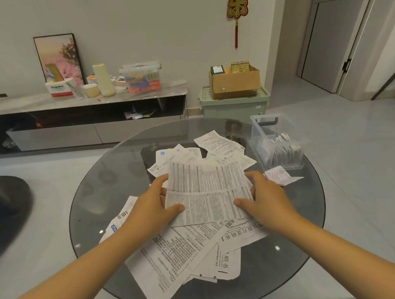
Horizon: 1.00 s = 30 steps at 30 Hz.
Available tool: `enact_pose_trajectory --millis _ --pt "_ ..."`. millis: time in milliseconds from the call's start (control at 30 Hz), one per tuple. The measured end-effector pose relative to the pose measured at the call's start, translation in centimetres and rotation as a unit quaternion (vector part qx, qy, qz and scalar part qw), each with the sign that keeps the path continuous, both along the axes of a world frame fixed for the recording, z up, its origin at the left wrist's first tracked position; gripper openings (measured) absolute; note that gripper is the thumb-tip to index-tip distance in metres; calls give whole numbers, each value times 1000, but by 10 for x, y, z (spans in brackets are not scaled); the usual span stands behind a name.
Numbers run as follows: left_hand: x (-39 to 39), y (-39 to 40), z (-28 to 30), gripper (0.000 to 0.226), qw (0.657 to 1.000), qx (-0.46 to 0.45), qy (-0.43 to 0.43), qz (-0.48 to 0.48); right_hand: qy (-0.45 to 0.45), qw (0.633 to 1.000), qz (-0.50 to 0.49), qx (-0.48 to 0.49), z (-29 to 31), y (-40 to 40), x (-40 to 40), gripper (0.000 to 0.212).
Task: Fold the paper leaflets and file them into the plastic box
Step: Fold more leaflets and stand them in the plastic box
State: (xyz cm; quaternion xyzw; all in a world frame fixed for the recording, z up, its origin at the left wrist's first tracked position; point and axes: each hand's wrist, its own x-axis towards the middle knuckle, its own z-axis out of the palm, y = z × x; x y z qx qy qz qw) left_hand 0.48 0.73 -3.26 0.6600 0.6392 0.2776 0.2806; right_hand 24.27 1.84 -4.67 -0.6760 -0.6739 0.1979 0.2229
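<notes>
1. While both hands hold one leaflet (206, 191) above the pile, its long axis runs roughly left-right, w/ a crease across the middle, parallel to that axis.
2. Left hand (152, 204): pinches the leaflet's left edge, thumb on top near the lower corner, fingers mostly hidden behind the sheet.
3. Right hand (262, 199): pinches the right edge, thumb on top, fingers curled round the far side.
4. Leaflet thus lies between the two hands, touching both; neither hand is clearly nearer its centre.
5. Key relation: box (276, 142) sits on the desk (92, 189) at its far right, beyond and to the right of the right hand, so the right hand is the nearer one for filing.
6. Box already holds folded slips, standing upright; exact count cannot be told.
7. Pile (186, 245) of loose leaflets lies flat on the desk, under and around the held sheet, i.e. most of the task probably remains.
8. Judged step: folding along the crease, not yet done.
</notes>
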Motion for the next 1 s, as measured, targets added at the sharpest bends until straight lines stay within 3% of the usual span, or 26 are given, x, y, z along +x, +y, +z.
enact_pose_trajectory --millis 67,133,267,400,467,567,700,867,1000 --pt "1 1 -2 84 999 -1 32 1 -42 999 6 30 0 -2 -1 74" --pt "0 3 -7 95 997 11 82 -3 -111 989 48 83 1 -6 -2 66" --pt "0 2 -12 69 965 75 223 -111 -140 968 178 104 1 -11 -5 39" --pt "0 1 -18 113 949 9 243 -203 -164 958 233 22 -2 -12 -6 52" --pt "0 2 -15 102 946 6 246 -210 -167 956 241 18 0 -11 -3 55" --pt "0 2 -5 65 941 32 261 -214 -173 953 247 36 2 -9 -1 52" --pt "2 -2 6 36 941 63 241 -231 -167 946 260 94 8 -7 0 28" --pt "-3 -4 9 26 970 74 141 -182 -123 965 209 98 13 -4 10 26" --pt "-7 -2 9 19 985 52 79 -146 -31 985 166 41 19 -3 11 24"
